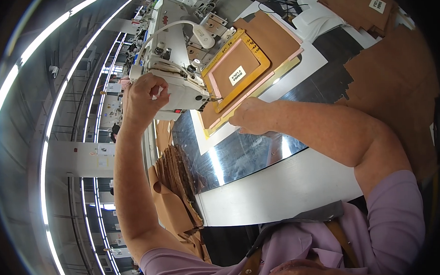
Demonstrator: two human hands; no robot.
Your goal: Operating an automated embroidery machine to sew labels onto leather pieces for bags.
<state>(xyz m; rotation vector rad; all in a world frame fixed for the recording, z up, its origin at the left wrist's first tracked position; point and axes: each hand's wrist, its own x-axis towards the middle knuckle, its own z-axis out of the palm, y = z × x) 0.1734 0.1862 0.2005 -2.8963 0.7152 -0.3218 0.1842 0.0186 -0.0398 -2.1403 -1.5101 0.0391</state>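
Note:
My left hand (148,94) is raised beside the head of a white sewing machine (172,88). Its thumb and fingers are curled together in a pinch, and anything between them is too small to make out. Under the needle area lies a brown panel (275,43) with a yellow frame (263,63) on top. A white label (237,76) with dark print sits inside the frame, and a pink strip runs along the frame's border. My right hand (255,116) is closed at the near edge of the panel; whatever its fingers grip is hidden.
A lamp (203,36) on a bent neck hangs over the machine. Brown pieces (356,9) are stacked at the far right, with a large brown sheet (392,73) nearer. More brown material (175,187) hangs at the left of the white table edge (280,193).

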